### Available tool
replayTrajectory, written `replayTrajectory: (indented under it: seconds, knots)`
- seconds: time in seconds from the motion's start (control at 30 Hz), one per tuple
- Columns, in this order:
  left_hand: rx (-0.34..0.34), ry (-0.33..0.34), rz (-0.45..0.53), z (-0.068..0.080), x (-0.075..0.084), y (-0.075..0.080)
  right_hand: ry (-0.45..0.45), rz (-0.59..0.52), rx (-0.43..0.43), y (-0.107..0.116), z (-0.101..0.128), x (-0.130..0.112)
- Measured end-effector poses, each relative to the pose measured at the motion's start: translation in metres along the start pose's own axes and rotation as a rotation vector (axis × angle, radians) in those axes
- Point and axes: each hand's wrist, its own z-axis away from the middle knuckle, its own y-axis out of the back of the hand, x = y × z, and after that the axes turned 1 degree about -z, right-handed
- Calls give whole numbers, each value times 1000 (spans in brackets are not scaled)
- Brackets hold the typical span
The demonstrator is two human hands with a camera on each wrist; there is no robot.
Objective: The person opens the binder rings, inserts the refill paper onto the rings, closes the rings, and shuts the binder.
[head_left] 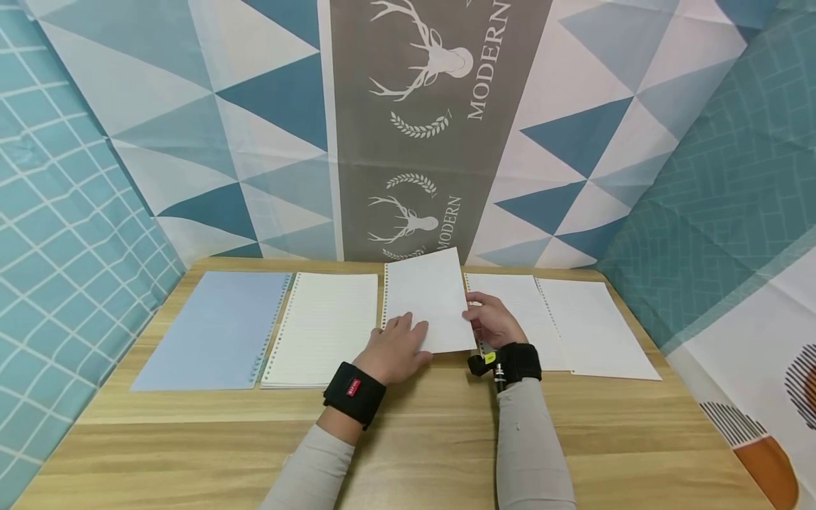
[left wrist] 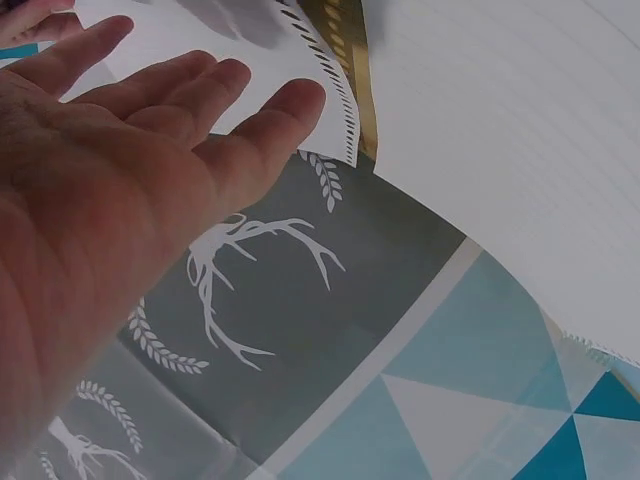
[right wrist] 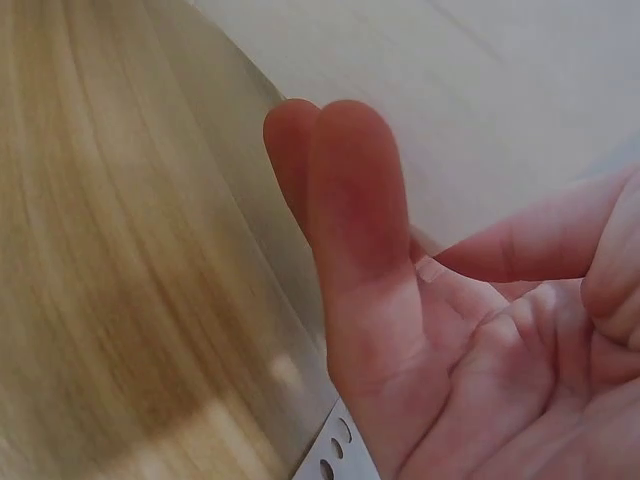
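A white loose-leaf sheet (head_left: 423,290) with punched holes down its left edge lies at the middle back, its right side tilted up. My left hand (head_left: 398,348) rests on its lower left part, fingers spread and fairly straight. In the left wrist view, the left hand (left wrist: 130,180) shows long fingers beside the sheet's hole-punched edge. With thumb and fingers, my right hand (head_left: 496,320) pinches the sheet's right edge. The right wrist view shows that right hand (right wrist: 400,290) close up, its fingers against the pale sheet.
Left of the sheet lie a cream lined page stack (head_left: 325,329) and a blue hole-punched sheet (head_left: 210,329). To the right are two white hole-punched pages (head_left: 519,297), (head_left: 602,329) side by side. A patterned cloth (head_left: 440,142) hangs behind the wooden table (head_left: 433,439).
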Motion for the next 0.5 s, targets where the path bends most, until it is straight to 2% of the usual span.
replayTrajectory:
  seconds: [0.17, 0.5]
  knots:
    - [-3, 28, 62, -1, 0, 1, 1, -10, -2, 1, 1, 1]
    - [104, 72, 52, -2, -6, 10, 33, -47, -20, 5, 3, -1]
